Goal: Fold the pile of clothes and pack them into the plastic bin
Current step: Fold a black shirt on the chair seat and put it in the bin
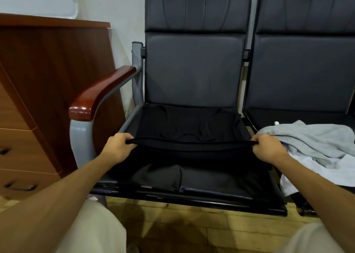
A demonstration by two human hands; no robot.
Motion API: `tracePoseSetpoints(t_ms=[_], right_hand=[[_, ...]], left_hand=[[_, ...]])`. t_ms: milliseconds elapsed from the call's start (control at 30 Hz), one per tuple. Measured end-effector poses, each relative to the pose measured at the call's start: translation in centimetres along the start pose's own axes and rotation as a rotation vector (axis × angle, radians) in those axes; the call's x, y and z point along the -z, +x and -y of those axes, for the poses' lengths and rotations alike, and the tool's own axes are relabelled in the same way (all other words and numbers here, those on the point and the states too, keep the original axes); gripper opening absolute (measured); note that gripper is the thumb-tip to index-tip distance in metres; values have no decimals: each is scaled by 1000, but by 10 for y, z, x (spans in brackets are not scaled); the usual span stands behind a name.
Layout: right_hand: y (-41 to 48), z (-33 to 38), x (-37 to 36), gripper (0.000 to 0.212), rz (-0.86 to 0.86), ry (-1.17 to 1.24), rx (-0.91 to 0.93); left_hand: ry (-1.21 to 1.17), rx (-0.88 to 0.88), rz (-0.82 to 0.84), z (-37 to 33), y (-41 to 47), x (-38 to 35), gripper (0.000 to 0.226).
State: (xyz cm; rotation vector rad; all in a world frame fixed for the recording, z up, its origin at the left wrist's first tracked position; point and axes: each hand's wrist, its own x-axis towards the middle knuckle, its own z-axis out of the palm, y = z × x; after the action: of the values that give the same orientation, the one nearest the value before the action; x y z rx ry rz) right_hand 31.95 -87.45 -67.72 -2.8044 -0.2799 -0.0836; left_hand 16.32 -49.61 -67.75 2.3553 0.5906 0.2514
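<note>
Head view: the left grip (120, 147) is clenched on a black garment (188, 126), fingers curled round a bunched fold at its left end. The right grip (268, 147) pinches the same fold at its right end, so the fold runs taut and level between them, raised slightly above the seat (221, 194). The garment's far part lies spread and wrinkled on the seat, up to the backrest (194, 68); its near part drapes toward the seat's front edge. Both forearms are bare. Just right of the right grip, on the next seat (288, 116), a crumpled grey garment (311, 137) lies over a white one (315, 172), which hangs past the front edge. Left of the seat are a red-brown armrest (99, 93) and a wooden drawer cabinet (48, 60); the floor (192, 220) is wooden
</note>
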Motion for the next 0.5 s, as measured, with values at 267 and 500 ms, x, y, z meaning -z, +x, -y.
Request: tracePoseSetpoints(t_ms=[267,500], right_hand=[[-23,12,16,18,267,415,194],[-36,9,21,17,430,138,309]], left_hand=[[-242,-113,259,-18,-21,5,18],[1,-182,170,-9,-26,10,19]])
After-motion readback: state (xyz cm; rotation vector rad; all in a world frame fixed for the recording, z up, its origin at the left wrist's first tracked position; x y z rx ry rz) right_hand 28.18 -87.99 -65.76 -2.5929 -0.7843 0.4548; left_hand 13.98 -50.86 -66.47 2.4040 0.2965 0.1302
